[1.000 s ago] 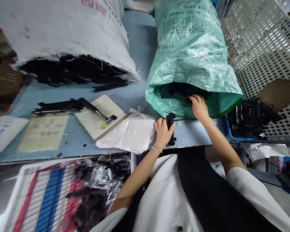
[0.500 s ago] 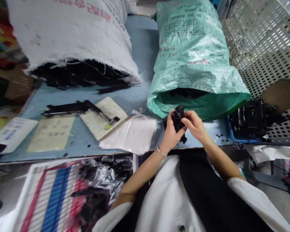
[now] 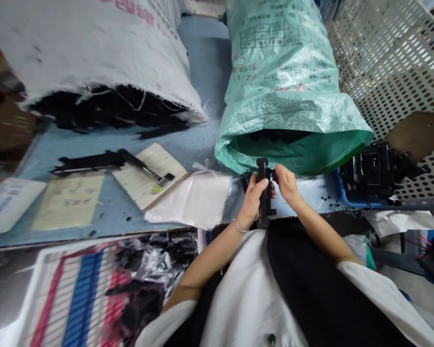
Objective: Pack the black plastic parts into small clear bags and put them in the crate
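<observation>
Plainly, both hands meet on one long black plastic part, held just above the near edge of the blue table. Its long axis runs straight away from the person. One end points back toward the body, the other toward the open mouth of the green sack just beyond the fingers. The left hand is wrapped around the part's middle, and the right hand pinches its far end from the side. A clear plastic bag lies just left of the left hand. A blue tray of black parts sits well right of the right hand.
</observation>
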`<act>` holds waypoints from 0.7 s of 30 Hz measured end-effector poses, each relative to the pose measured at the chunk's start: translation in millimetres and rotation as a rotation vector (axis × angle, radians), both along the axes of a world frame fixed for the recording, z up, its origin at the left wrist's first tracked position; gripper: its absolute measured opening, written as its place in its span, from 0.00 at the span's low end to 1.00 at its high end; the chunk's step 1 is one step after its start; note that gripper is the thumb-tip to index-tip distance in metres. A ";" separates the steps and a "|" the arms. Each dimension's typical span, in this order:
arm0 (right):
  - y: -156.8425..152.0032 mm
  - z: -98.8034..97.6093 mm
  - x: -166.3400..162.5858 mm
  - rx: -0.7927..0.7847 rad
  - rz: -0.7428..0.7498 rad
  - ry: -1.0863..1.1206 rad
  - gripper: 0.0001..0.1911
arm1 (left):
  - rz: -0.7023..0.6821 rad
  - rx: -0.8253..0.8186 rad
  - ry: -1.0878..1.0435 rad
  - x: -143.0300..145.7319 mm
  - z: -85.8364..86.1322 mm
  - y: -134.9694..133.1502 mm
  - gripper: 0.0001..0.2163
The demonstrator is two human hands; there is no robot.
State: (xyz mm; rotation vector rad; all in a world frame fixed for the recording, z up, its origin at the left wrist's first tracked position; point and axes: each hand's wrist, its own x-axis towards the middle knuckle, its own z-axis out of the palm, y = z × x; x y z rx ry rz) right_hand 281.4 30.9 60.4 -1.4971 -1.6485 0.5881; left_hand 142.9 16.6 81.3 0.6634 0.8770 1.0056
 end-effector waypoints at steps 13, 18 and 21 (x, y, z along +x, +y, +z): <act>-0.6 -17.9 12.5 -0.105 0.188 -0.289 0.14 | 0.065 0.204 0.249 -6.7 -26.3 24.7 0.16; 104.4 -15.3 79.7 -0.009 -0.036 -0.449 0.15 | -0.138 0.268 0.612 9.0 -65.8 34.4 0.25; 132.4 -12.0 103.9 0.014 -0.074 -0.461 0.10 | -0.167 0.320 0.701 12.2 -72.4 33.3 0.32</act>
